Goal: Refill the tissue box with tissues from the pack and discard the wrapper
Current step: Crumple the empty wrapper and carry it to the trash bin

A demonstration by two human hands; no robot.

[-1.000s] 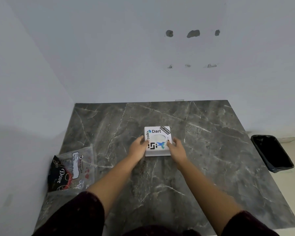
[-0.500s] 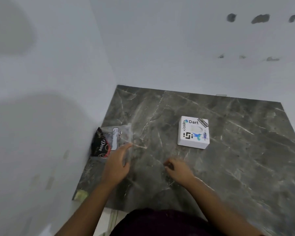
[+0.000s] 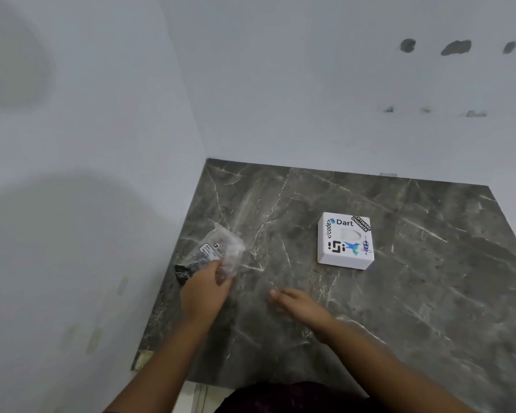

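A white square tissue box [image 3: 344, 241] with stickers on its lid sits on the dark marble table [image 3: 414, 293]; its round top opening faces up. Near the left wall lies a clear plastic wrapper [image 3: 218, 248] with a black printed end. My left hand [image 3: 204, 290] grips the wrapper's near edge and lifts it slightly off the table. My right hand [image 3: 298, 304] hovers low over the table between wrapper and box, fingers loosely together, holding nothing. The wrapper's black end is partly hidden behind my left hand.
White walls close in the table on the left and at the back. The table's front-left corner [image 3: 140, 360] is chipped. My dark clothing [image 3: 295, 396] shows at the bottom edge.
Both hands left the tissue box and moved left. My left hand reached the wrapper and now grips it, raising its edge. The view swung left, so the black bin is out of frame.
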